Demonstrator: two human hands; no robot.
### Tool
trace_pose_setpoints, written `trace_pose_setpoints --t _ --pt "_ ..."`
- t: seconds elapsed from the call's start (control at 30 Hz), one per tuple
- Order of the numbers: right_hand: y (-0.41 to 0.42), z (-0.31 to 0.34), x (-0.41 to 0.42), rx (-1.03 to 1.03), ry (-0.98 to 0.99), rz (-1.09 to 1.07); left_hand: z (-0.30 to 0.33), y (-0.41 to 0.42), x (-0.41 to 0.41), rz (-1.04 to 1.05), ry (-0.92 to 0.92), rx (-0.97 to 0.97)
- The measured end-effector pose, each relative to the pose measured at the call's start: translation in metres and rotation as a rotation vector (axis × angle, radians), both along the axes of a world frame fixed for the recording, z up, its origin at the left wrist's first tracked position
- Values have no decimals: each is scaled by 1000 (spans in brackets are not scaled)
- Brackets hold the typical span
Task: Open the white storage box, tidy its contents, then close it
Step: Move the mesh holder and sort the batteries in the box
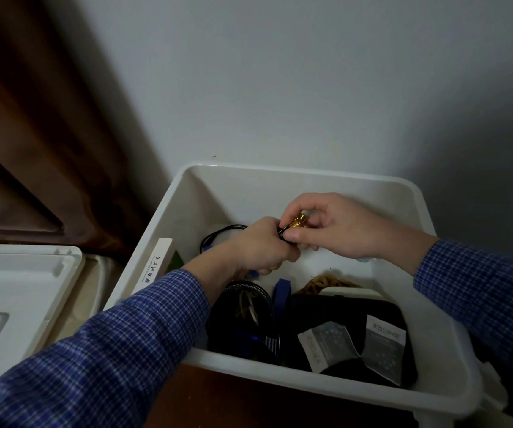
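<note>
The white storage box (pixel 295 173) stands open against the wall. Both my hands are inside it, above its far half. My right hand (pixel 338 225) pinches a small gold cylinder with a black tip (pixel 296 222). My left hand (pixel 264 245) is closed around the black end of that same piece and a black cord (pixel 218 236) that loops to the left. Lower in the box lie a black mesh cup (pixel 242 313), a blue strap (pixel 280 296), a black pouch (pixel 341 316) with two grey sachets (pixel 384 347) on it, a woven brown item (pixel 326 281) and a white slim box (pixel 153 264).
The box's white lid (pixel 17 291) lies flat to the left on a pale surface. A brown curtain (pixel 33 134) hangs at the far left. A plain grey wall (pixel 310 88) rises behind the box. The box rests on a dark wooden top (pixel 218 403).
</note>
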State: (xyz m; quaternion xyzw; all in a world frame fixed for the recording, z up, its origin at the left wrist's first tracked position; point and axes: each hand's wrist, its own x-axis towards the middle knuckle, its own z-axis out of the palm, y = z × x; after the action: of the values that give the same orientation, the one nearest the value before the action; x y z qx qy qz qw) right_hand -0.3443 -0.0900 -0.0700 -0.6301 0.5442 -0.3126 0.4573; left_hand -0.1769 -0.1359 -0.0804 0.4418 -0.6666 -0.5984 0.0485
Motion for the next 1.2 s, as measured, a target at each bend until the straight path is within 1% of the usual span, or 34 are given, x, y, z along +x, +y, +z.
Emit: trace_pose_setpoints --t 0.1,0.23,0.37,0.53,0.73,0.83,0.93,0.97,1.03,1.1,1.13,1.2 --pt "1 1 -2 -32 -29 -11 3 -1 0 -9 35 52" --pt "2 1 -4 -55 -32 -84 6 -1 0 -39 75 76" --pt "3 -1 -3 -21 -30 -93 5 2 0 -49 43 66" --pt "3 4 -2 23 -65 -137 5 1 -2 -12 31 46" --pt "1 9 -1 38 -27 -195 6 3 -1 -31 35 60" --pt "2 17 -6 21 58 -217 5 2 -1 -12 50 69" --pt "4 25 -18 27 140 -250 2 0 0 25 17 56" --pt "4 25 -23 29 195 -259 1 -1 0 33 -5 37" --pt "5 21 -31 30 411 -254 0 -4 1 32 -92 -74" --pt "6 9 -32 55 627 -245 1 -10 -3 -14 -223 -224" --pt "7 4 -30 77 694 -245 3 -12 -7 -46 -278 -272" --pt "7 -6 -23 131 748 -257 4 -17 -18 -84 -342 -320"
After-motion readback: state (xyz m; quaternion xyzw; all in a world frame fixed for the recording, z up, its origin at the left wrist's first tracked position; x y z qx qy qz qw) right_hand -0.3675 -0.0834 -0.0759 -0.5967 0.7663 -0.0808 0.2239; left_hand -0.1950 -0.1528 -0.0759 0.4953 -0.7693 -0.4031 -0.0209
